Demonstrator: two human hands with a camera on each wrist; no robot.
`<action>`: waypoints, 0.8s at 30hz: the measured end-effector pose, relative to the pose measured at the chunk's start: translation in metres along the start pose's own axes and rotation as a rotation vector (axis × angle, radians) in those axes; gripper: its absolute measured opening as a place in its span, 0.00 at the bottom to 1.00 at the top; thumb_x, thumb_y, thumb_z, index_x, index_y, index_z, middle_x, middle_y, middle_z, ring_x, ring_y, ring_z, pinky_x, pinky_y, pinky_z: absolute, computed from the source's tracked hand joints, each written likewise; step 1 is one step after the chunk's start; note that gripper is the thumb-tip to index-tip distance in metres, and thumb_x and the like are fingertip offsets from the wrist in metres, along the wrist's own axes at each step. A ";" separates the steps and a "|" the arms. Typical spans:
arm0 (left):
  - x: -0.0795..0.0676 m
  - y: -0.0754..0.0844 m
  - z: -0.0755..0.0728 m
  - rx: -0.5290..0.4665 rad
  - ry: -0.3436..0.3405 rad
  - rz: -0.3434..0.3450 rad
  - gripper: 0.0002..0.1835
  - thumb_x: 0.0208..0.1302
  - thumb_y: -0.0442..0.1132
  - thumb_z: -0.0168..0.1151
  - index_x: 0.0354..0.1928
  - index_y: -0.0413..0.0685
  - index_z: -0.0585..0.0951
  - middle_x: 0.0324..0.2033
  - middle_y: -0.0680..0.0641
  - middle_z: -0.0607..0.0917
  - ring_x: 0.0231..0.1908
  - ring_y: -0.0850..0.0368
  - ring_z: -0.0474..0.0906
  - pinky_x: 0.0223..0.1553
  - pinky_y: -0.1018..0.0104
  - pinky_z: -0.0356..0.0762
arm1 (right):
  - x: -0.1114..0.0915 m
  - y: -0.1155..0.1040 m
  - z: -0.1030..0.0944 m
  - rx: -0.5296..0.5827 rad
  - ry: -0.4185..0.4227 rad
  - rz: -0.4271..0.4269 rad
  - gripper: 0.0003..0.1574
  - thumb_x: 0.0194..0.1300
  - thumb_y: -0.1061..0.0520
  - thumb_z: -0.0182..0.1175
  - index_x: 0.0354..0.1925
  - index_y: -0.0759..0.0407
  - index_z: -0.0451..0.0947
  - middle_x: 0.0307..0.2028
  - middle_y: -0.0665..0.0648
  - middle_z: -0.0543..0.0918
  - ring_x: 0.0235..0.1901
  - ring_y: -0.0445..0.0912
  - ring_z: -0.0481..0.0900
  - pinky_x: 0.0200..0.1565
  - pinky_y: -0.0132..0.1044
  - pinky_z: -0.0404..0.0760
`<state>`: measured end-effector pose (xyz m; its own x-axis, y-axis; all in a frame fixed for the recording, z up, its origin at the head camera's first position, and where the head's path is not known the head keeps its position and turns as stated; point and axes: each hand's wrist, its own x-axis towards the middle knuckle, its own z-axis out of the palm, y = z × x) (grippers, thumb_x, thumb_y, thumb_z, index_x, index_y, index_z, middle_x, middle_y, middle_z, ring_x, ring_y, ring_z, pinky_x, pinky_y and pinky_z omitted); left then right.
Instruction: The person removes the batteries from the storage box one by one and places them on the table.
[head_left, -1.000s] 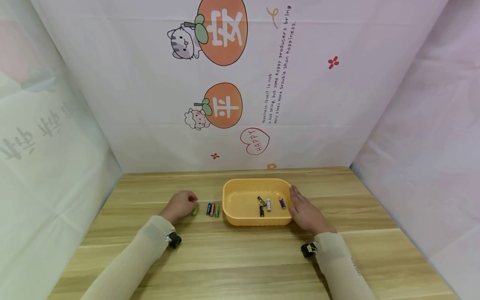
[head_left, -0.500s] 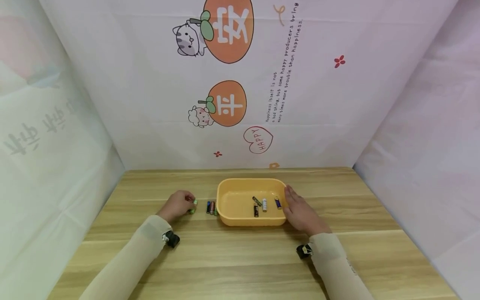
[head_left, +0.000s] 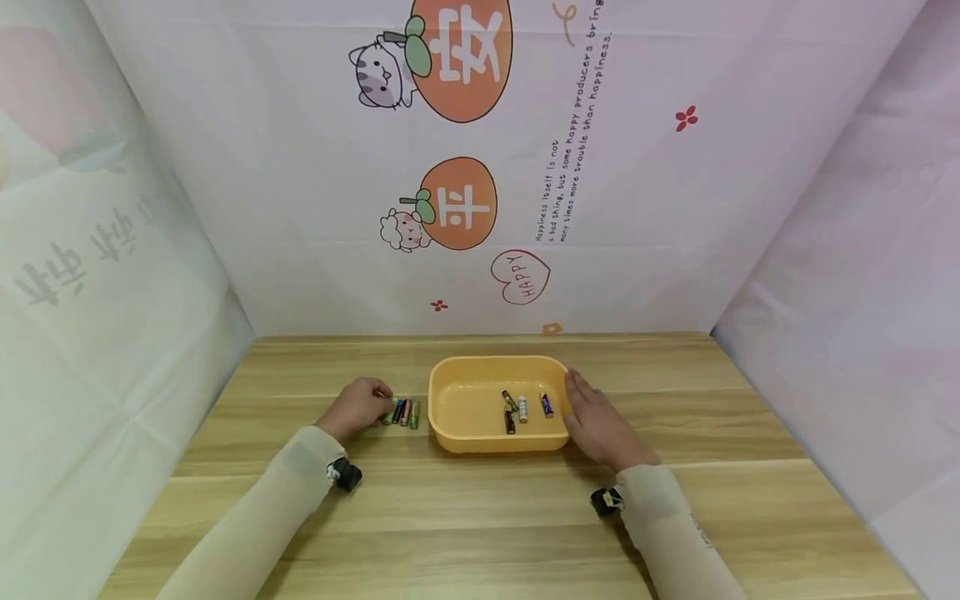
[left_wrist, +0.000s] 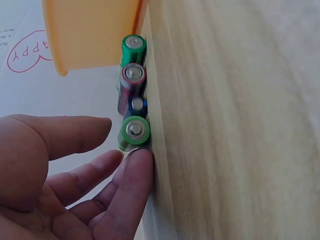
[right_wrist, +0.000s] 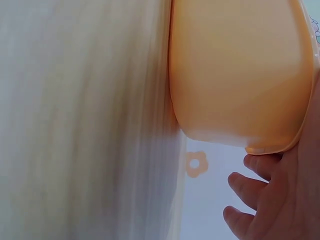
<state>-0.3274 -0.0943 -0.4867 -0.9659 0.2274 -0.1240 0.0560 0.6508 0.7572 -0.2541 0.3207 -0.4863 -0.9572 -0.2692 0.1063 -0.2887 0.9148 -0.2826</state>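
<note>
In the head view my left hand is at the left end of a short row of batteries on the table. The left wrist view shows its fingers against the light-green battery, the thumb apart from it. Beside that one stand a blue battery, a reddish battery and a green battery, side by side. My right hand rests against the right end of the yellow plastic basin, fingers extended along its wall. Several batteries lie loose in the basin, including a white battery and a blue battery.
The wooden table meets a white printed cloth wall at the back. Cloth also hangs at both sides. A narrow gap separates the battery row from the basin's left wall.
The right hand and basin have shifted left. The blue, reddish and green batteries have moved left, up against the light-green battery by the left hand.
</note>
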 end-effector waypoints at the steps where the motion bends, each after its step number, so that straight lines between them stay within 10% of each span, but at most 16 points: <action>1: 0.000 0.000 0.000 -0.001 -0.001 0.000 0.14 0.66 0.36 0.62 0.49 0.34 0.79 0.37 0.43 0.82 0.28 0.52 0.80 0.28 0.62 0.80 | 0.000 0.001 -0.001 -0.001 -0.002 0.003 0.38 0.76 0.55 0.39 0.74 0.70 0.40 0.75 0.65 0.44 0.72 0.60 0.45 0.69 0.57 0.50; 24: -0.004 0.000 -0.007 -0.065 -0.012 -0.036 0.12 0.69 0.34 0.57 0.50 0.33 0.78 0.40 0.40 0.81 0.30 0.54 0.81 0.30 0.61 0.83 | -0.010 0.035 -0.012 0.015 -0.025 0.057 0.38 0.77 0.52 0.37 0.75 0.67 0.38 0.75 0.64 0.42 0.73 0.60 0.42 0.69 0.57 0.48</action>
<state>-0.3253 -0.1000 -0.4815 -0.9639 0.2136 -0.1592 0.0045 0.6103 0.7921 -0.2548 0.3592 -0.4855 -0.9723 -0.2243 0.0655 -0.2336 0.9244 -0.3017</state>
